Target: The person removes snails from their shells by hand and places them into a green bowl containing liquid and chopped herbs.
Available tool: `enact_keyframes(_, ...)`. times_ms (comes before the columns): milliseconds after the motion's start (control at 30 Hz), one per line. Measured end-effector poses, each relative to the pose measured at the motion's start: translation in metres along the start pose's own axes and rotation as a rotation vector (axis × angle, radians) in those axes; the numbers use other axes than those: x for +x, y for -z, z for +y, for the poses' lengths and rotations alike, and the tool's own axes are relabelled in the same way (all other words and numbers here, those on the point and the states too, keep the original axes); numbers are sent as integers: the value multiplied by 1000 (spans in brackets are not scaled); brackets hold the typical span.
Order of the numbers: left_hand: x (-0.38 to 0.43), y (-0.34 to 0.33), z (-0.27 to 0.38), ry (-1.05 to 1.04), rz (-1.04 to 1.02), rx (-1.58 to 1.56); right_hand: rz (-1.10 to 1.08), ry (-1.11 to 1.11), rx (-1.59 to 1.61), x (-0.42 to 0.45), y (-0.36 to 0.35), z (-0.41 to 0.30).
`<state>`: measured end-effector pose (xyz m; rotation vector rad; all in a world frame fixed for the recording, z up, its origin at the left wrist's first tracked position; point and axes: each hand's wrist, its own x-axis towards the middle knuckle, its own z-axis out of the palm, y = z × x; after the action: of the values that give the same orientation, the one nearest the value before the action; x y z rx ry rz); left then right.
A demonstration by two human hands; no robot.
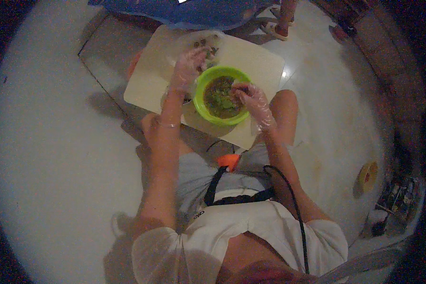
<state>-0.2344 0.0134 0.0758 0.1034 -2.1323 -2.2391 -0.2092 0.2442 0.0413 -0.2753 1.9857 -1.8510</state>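
Observation:
A lime-green bowl [201, 106] stands on a small cream-coloured table [266, 62], filled with a wet mixture of green and brown bits [222, 97]. My right hand [254, 101], in a clear plastic glove, reaches over the bowl's right rim. Its fingertips are bunched at the mixture, and whatever may be between them is too dark to see. Beyond the bowl's upper left, my left hand [191, 65], also gloved, is at a pale, see-through container or bag [213, 35] with dark and green pieces in it. Blur hides whether those fingers grip anything. Under my left wrist, a dark round item is partly covered.
A blue cloth or garment [184, 14] hangs over the table's far edge. Another person's foot in a sandal [275, 30] rests beyond the far right corner. On the floor at right lie a yellow roll-like object [367, 177] and a clear container of dark items [399, 198].

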Motion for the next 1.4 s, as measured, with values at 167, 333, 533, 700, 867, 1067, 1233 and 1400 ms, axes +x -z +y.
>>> enact_keyframes(167, -74, -15, 10, -22, -41, -308, -32, 122, 109, -16, -20, -53)
enact_keyframes(333, -112, -40, 28, -251, 174, 273, -73, 93, 229, -29, -32, -61)
enact_keyframes(533, -132, -54, 33, -526, 220, 923, -104, 152, 187, -42, -39, -63)
enact_keyframes(700, -143, -62, 48, -404, 225, 666, -70, 171, 211, -38, -43, -52)
enact_keyframes(867, -146, -56, 57, -366, 253, 566, -131, 255, 145, -37, -37, -52)
enact_keyframes(1067, -142, -47, 41, -703, 147, 1172, -64, 411, -172, -29, -31, -34)
enact_keyframes(1233, -136, -51, 34, -526, 122, 989, -9, 566, -569, -32, -26, -48)
enact_keyframes(1400, -138, -59, 28, -596, 138, 1107, -63, 632, -620, -34, -19, -56)
